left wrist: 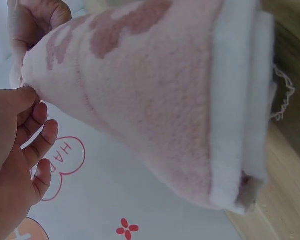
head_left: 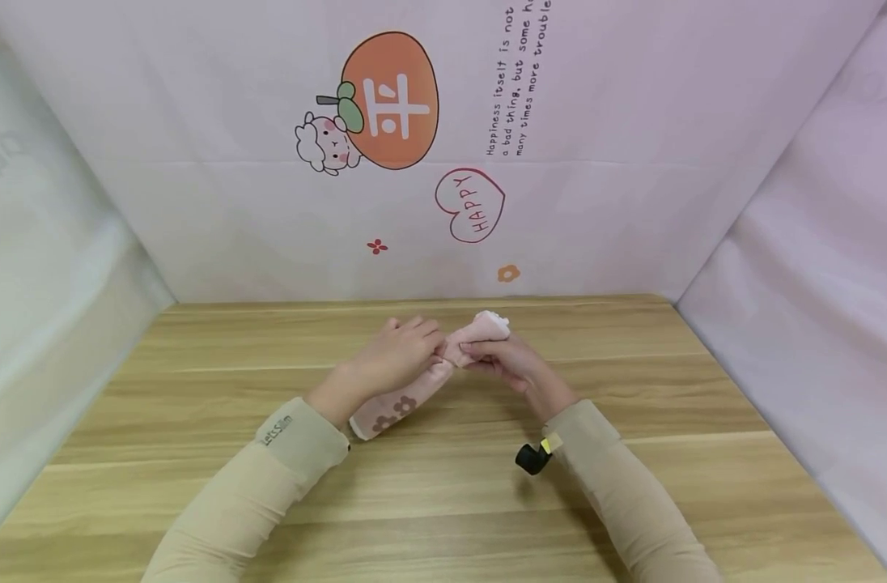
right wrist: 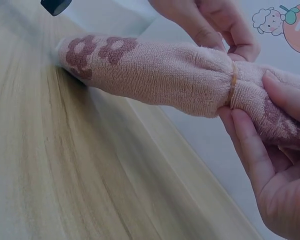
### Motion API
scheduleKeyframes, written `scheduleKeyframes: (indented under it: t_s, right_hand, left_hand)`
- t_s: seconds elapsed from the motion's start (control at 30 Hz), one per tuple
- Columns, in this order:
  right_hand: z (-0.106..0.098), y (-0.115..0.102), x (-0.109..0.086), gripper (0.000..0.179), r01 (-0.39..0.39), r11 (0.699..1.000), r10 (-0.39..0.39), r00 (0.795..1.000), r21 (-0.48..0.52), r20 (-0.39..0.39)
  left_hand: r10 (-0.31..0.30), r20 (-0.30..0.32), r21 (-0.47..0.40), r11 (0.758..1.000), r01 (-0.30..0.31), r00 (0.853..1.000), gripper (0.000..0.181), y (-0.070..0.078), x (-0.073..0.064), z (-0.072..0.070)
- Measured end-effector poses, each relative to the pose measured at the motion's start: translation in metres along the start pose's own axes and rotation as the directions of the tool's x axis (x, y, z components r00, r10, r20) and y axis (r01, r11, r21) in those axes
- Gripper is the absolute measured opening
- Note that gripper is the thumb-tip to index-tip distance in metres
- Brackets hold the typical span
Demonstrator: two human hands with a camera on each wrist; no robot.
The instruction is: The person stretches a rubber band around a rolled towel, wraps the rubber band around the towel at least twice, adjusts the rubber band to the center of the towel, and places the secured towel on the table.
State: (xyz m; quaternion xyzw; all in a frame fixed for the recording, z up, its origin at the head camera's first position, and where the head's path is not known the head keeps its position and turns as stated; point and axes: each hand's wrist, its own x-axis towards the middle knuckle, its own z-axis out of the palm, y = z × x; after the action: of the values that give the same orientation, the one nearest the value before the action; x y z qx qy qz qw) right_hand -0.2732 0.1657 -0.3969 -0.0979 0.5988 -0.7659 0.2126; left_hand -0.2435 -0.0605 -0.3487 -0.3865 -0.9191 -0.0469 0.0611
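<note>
A rolled pink towel (head_left: 427,386) is held between two hands over the far half of the wooden table (head_left: 451,502), in front of the printed backdrop (head_left: 232,235). The left hand (head_left: 396,348) bends over the roll at its narrow waist, thumb and fingertips pinching there; whether they catch only the cloth or the band as well, I cannot tell. The right hand (head_left: 516,360) grips it just beyond the waist, thumb on one face and fingers beneath. So the waist lies at the grip, with a longer stretch of towel running out past the left hand and a shorter end rising beyond the right thumb.

The right wrist view shows what the head view does not — a thin tan rubber band (right wrist: 233,87) round the waist, gathering the cloth, right at the fingertips of both hands. The left wrist view alone shows the flared end close up: stacked layers with a white edge (left wrist: 232,100) and a loose thread (left wrist: 290,95).

From the head, the long axis runs aslant, slightly bent at the waist. One end, with brown flowers (head_left: 405,405), points back toward the left forearm; the other, white-tipped, points away and to the right, toward the backdrop.
</note>
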Motion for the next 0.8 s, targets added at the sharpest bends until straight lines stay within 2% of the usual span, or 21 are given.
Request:
scheduleKeyframes:
  t_s: [0.23, 0.43, 0.8]
  right_hand:
    - [0.002, -0.005, 0.001, 0.025, -0.033, 0.999, 0.033, 0.999, -0.021, 0.002]
    - [-0.002, -0.007, 0.001, 0.024, -0.045, 0.998, 0.044, 0.999, -0.036, -0.016]
    - [-0.004, -0.008, -0.002, 0.024, -0.045, 0.999, 0.043, 0.998, -0.028, -0.048]
  left_hand:
    - [0.022, -0.002, -0.019, 1.0, -0.022, 1.0, 0.006, -0.004, -0.003, 0.0]
    - [0.058, -0.02, -0.001, 0.998, -0.058, 0.998, 0.006, -0.006, -0.008, 0.003]
    - [0.074, -0.056, -0.021, 0.997, -0.075, 0.996, 0.006, -0.008, -0.015, 0.007]
